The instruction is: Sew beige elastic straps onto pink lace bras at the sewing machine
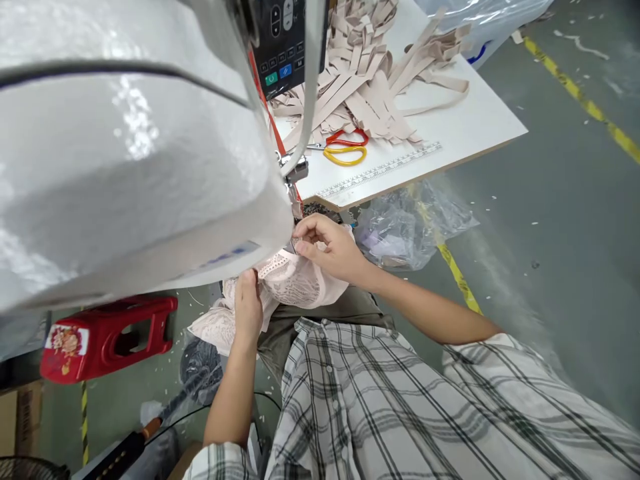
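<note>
Gripping the pink lace garment [290,283], the left hand [247,303] is closed below the sewing machine [125,153]. The right hand [327,247] is pinched on it beside the needle; fingertips could likely be pricked there.

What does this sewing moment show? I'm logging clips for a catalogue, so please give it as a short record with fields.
left hand: left hand presses on the pink lace fabric
right hand: right hand pinches the fabric's edge beside the needle area
machine: white sewing machine fills the upper left, with a control panel
table: white table with a printed ruler along its edge
on table: scissors with red and yellow handles, pile of beige strips
floor: red stool, plastic bag
</note>
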`<state>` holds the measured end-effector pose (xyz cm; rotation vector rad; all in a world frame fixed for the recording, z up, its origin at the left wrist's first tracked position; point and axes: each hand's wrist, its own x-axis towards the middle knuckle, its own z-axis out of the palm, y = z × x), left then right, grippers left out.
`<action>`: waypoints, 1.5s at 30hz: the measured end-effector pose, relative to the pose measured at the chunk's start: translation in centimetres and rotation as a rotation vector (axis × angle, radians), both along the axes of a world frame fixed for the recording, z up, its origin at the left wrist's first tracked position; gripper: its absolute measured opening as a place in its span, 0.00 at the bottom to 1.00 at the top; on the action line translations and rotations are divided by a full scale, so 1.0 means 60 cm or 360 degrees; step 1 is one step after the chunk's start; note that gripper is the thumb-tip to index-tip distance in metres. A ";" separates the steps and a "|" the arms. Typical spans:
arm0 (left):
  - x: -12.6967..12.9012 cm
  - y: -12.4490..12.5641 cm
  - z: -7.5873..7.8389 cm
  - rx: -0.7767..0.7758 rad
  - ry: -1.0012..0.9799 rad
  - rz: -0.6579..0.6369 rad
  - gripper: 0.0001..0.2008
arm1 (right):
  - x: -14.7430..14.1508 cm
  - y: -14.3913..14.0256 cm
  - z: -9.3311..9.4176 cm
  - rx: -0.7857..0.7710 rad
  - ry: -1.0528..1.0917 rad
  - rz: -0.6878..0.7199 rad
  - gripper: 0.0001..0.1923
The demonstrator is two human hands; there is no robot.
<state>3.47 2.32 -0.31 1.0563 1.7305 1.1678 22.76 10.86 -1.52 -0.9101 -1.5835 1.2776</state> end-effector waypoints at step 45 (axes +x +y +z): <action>0.053 -0.088 0.020 -0.0296 -0.0905 -0.0727 0.33 | 0.067 -0.174 0.096 -0.0580 0.0073 0.0129 0.17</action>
